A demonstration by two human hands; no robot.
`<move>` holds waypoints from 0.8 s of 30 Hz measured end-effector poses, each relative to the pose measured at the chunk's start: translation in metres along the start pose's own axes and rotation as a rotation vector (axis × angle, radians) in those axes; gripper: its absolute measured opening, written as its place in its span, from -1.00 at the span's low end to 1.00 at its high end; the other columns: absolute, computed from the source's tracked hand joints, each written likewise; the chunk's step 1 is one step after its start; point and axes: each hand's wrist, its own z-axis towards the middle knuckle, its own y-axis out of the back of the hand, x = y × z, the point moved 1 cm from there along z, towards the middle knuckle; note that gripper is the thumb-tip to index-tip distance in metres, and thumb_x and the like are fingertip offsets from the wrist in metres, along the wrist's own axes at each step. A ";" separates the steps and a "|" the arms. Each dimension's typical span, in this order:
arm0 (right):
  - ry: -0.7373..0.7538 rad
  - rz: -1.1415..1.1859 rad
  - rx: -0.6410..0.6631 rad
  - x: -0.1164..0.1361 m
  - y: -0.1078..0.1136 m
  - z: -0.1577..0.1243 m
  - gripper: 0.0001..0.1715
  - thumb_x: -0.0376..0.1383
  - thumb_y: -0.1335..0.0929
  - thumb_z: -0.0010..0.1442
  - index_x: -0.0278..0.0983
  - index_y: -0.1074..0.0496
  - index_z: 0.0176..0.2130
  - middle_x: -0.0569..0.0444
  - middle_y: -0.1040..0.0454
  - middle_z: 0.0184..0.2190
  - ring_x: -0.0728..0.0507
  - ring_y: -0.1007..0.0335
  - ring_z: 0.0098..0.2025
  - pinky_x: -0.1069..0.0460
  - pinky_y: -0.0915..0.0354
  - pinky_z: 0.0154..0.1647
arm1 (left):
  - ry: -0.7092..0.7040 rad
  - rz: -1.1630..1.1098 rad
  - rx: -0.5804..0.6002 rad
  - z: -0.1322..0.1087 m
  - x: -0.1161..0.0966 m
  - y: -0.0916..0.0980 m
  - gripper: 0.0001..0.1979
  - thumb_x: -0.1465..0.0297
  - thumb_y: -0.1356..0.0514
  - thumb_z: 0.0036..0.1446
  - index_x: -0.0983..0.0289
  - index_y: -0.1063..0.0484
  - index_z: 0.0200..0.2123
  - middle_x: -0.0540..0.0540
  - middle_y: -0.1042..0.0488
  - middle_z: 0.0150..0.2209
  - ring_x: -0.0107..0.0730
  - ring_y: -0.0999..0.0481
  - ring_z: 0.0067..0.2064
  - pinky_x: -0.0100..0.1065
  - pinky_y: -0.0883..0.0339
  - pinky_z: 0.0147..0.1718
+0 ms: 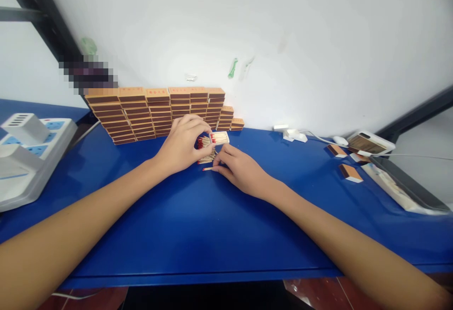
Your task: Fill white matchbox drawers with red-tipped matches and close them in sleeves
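Note:
Between thumb and fingers, my left hand (184, 144) grips a white matchbox tray (220, 137) filled with red-tipped matches. Below and partly behind that hand lies a pile of loose matches (205, 152) on the blue table. My right hand (242, 168) is closed in a pinch on a single match (207, 169), its red head pointing left, low over the tabletop. The right fingertips are close beside the pile, just under the tray. My left fingers hide part of the tray and the pile.
Stacked matchboxes (159, 112) form a wall at the back, stepping down rightward. Loose matchboxes (350, 173) lie at right near a black-and-white tray-like object (406, 185). White plugs and a cable (295, 134) sit by the wall. A power strip (46, 159) stands at left.

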 end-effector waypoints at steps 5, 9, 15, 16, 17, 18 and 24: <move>-0.023 -0.041 0.048 0.003 0.003 -0.001 -0.89 -0.35 -0.34 0.51 -0.26 -0.46 -0.14 -0.04 -0.42 -0.14 -0.15 -0.43 -0.18 -0.07 -0.41 -0.09 | -0.004 -0.001 -0.001 -0.001 0.000 -0.001 -0.81 0.30 -0.33 0.29 0.19 -0.55 -0.05 0.14 -0.64 0.06 0.03 -0.47 0.25 0.06 -0.25 0.20; -0.014 -0.026 0.037 0.002 0.010 -0.004 -0.86 -0.31 -0.30 0.53 -0.24 -0.44 -0.13 -0.03 -0.41 -0.12 -0.14 -0.42 -0.20 -0.06 -0.40 -0.10 | -0.013 0.011 0.009 -0.001 0.001 -0.001 -0.82 0.30 -0.33 0.30 0.19 -0.54 -0.07 0.13 -0.64 0.06 0.02 -0.47 0.24 0.06 -0.24 0.20; -0.039 -0.082 -0.182 -0.009 0.029 -0.005 -0.89 -0.30 -0.29 0.53 -0.23 -0.41 -0.10 -0.04 -0.40 -0.15 -0.19 -0.40 -0.16 -0.07 -0.35 -0.13 | -0.073 -0.002 0.045 -0.003 -0.004 -0.002 -0.77 0.29 -0.37 0.28 0.20 -0.53 -0.04 0.14 -0.64 0.07 0.04 -0.45 0.29 0.08 -0.20 0.25; -0.061 -0.098 -0.211 -0.012 0.031 -0.005 -0.90 -0.30 -0.29 0.52 -0.23 -0.41 -0.10 -0.05 -0.40 -0.14 -0.20 -0.39 -0.15 -0.07 -0.35 -0.13 | -0.089 -0.011 0.048 -0.003 -0.006 -0.001 -0.77 0.30 -0.37 0.27 0.19 -0.53 -0.04 0.13 -0.64 0.07 0.04 -0.44 0.29 0.08 -0.19 0.26; -0.083 -0.113 -0.227 -0.014 0.032 -0.004 -0.90 -0.31 -0.29 0.52 -0.23 -0.41 -0.10 -0.05 -0.40 -0.14 -0.20 -0.40 -0.15 -0.08 -0.35 -0.13 | -0.104 -0.019 0.050 -0.003 -0.008 -0.001 -0.77 0.30 -0.37 0.27 0.19 -0.53 -0.03 0.13 -0.65 0.07 0.03 -0.44 0.30 0.08 -0.18 0.28; -0.098 -0.125 -0.235 -0.016 0.032 -0.004 -0.90 -0.32 -0.29 0.51 -0.22 -0.41 -0.10 -0.05 -0.40 -0.13 -0.21 -0.40 -0.14 -0.08 -0.35 -0.13 | -0.115 -0.026 0.052 -0.003 -0.011 -0.001 -0.78 0.31 -0.37 0.28 0.19 -0.53 -0.04 0.12 -0.65 0.07 0.02 -0.44 0.30 0.07 -0.18 0.28; -0.090 -0.148 -0.254 -0.015 0.035 -0.005 -0.90 -0.31 -0.30 0.50 -0.21 -0.43 -0.10 -0.06 -0.41 -0.15 -0.22 -0.41 -0.15 -0.11 -0.35 -0.14 | -0.112 -0.054 0.067 -0.003 -0.018 0.001 -0.80 0.31 -0.36 0.29 0.16 -0.54 -0.04 0.10 -0.64 0.10 0.01 -0.44 0.32 0.08 -0.16 0.31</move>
